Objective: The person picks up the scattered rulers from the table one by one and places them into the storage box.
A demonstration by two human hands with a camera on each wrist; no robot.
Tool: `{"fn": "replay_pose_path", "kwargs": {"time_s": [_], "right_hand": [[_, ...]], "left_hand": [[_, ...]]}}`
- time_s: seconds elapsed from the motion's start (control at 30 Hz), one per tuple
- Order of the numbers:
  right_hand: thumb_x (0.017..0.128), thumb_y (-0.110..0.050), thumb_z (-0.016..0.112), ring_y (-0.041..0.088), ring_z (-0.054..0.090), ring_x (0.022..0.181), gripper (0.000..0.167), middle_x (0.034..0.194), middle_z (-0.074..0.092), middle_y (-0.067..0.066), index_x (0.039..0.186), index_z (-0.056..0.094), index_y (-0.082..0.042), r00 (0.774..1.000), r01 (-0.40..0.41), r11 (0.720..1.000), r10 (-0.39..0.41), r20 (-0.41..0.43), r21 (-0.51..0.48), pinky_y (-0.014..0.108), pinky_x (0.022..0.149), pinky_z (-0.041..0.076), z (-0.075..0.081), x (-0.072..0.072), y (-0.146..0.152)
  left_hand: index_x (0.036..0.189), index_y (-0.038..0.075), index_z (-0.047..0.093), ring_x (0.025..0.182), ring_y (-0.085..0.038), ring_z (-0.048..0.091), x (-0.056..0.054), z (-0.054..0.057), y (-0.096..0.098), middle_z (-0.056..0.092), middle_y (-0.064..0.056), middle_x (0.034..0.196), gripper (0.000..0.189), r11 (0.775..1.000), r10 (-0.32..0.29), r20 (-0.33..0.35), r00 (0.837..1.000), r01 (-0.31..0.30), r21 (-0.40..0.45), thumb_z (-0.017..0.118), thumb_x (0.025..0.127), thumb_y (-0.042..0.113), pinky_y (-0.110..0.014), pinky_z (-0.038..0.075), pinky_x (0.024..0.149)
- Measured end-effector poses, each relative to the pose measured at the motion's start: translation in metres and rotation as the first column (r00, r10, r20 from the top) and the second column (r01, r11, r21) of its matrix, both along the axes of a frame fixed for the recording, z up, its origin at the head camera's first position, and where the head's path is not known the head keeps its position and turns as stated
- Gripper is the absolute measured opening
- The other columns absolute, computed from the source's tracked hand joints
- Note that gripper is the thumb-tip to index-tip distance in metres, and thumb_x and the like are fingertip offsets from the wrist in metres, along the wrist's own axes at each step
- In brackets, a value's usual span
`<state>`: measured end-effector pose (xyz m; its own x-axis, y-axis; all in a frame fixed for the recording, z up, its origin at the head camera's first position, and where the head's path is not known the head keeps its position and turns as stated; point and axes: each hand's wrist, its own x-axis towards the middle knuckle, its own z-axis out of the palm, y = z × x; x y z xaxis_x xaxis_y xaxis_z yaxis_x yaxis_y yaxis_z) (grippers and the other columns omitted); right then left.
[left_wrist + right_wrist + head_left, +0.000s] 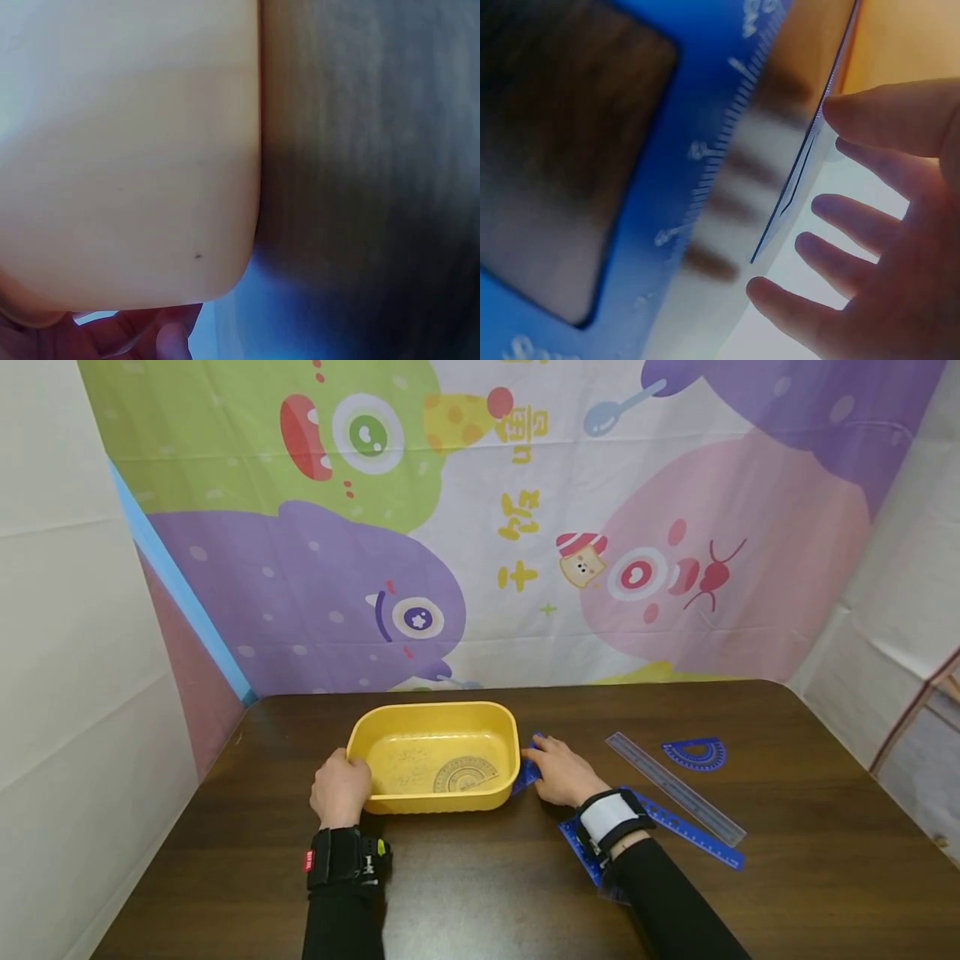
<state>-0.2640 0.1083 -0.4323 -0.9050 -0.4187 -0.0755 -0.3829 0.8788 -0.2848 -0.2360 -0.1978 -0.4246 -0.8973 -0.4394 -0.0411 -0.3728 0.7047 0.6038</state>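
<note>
My left hand (341, 787) grips the left rim of a yellow plastic basin (435, 804), whose pale outer wall (150, 165) fills much of the left wrist view. A clear protractor (466, 774) lies inside the basin at its front right. Beside the basin's right wall, my right hand (564, 772) pinches a blue set square (526, 778) by its edge. In the right wrist view the thumb (889, 112) lies at that edge with the other fingers spread behind. Blue plastic with white scale marks (697, 172) and a cut-out stands close to the camera.
Right of my right hand lie a clear ruler (675, 787), a blue ruler (693, 835) and a small blue protractor (694, 755). Another blue scaled piece (580, 852) is partly hidden under my right wrist. A cartoon cloth (517, 627) hangs behind the brown table (465, 893).
</note>
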Motion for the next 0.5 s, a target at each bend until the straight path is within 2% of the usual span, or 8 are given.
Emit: {"fn": "replay_pose_path", "kwargs": {"time_s": [0.2,0.5], "right_hand": [[0.08,-0.007,0.056,0.038,0.03,0.13,0.05,0.143,0.033,0.018,0.13,0.05,-0.011,0.999,-0.003,1.0,0.002,0.037,0.027,0.052,0.1,0.03,0.0001,0.0014,0.0001],[0.081,-0.007,0.054,0.036,0.037,0.124,0.05,0.138,0.039,0.016,0.13,0.051,-0.018,1.0,0.018,0.996,-0.019,0.012,0.088,0.055,0.09,0.038,-0.0025,-0.0014,-0.0002]], "left_hand": [[0.113,-0.003,0.05,0.084,-0.038,0.054,0.0009,-0.0005,-0.0002,0.056,-0.025,0.103,0.035,1.0,-0.006,-0.008,1.0,0.006,-0.001,0.031,0.092,0.019,-0.049,0.042,0.069],[0.118,-0.002,0.049,0.084,-0.038,0.054,0.0009,-0.0012,-0.0007,0.056,-0.026,0.105,0.037,1.0,-0.013,-0.015,1.0,0.013,-0.003,0.032,0.092,0.018,-0.049,0.042,0.069]]}}
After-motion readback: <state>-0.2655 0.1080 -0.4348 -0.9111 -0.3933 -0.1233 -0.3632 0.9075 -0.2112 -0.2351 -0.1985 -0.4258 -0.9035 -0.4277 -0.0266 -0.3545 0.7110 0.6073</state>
